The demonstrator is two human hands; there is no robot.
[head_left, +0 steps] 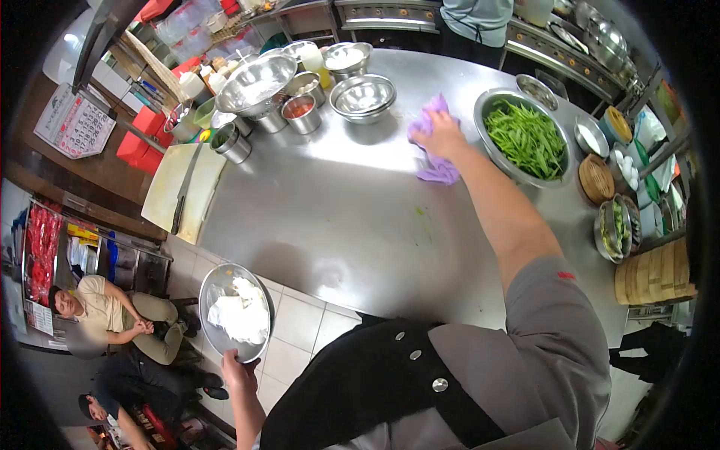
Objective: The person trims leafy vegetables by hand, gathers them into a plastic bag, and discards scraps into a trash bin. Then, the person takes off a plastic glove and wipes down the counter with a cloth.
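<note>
My right hand (444, 137) presses a purple cloth (439, 171) onto the steel table (360, 225), fingers closed over it. Just to its right stands a large metal bowl (480, 124) heaped with cut green vegetables (525, 139). Low on the left, my left hand (240, 369) grips the rim of a metal bowl (212, 283), held out past the table's edge above the floor. Something white and crumpled (241, 315) lies in that bowl; I cannot make out exactly what it is. A few green scraps (421, 217) lie on the table below the cloth.
At the left end are a cutting board (169, 176) and a knife (185, 187). Stacked metal bowls (363, 96), a colander (259, 82) and several containers line the far side. Two people sit at lower left; another person (474, 26) stands by the stoves. Bamboo steamers (654, 274) are at right.
</note>
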